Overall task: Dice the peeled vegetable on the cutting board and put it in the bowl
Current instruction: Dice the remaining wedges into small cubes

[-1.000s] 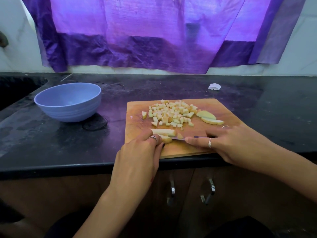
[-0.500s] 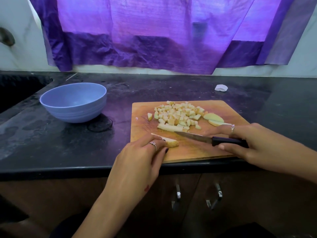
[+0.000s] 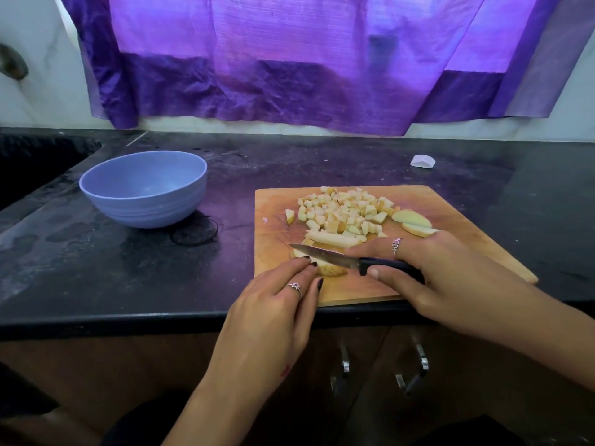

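Left hand (image 3: 283, 294) is pinning the slab piece (image 3: 328, 268) at the cutting board (image 3: 483, 249) near edge; right hand (image 3: 428, 275) is gripping the knife (image 3: 351, 259), blade lying lengthwise across it. Bowl (image 3: 145, 188) is sitting well left.

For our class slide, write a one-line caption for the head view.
Right hand draws knife across vegetable piece steadied by left hand; bowl waits.
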